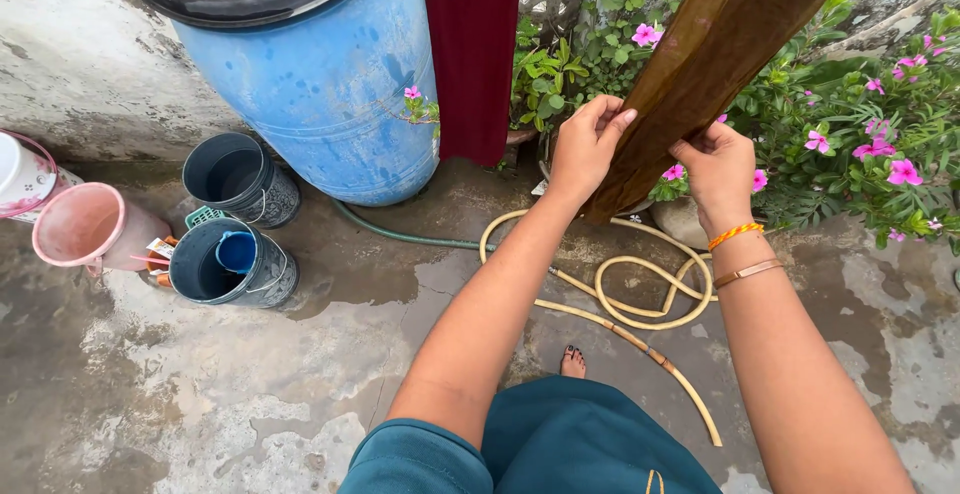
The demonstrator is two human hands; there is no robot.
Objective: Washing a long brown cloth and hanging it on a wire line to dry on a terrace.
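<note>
Wet concrete yard; buckets (235,224) at left beside blue drum (320,84), hose (640,289) coiled centre. Left hand (585,144) and right hand (718,166) both pinch hanging brown cloth (710,49), upper right, probably keeping it taut

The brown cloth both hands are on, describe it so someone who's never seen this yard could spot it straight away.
Start at the big blue barrel by the wall, then look right, past the dark red cloth. The brown cloth hangs slanted before the pink-flowered plants, gripped by the left hand and right hand. It alone is brown and held.
</note>
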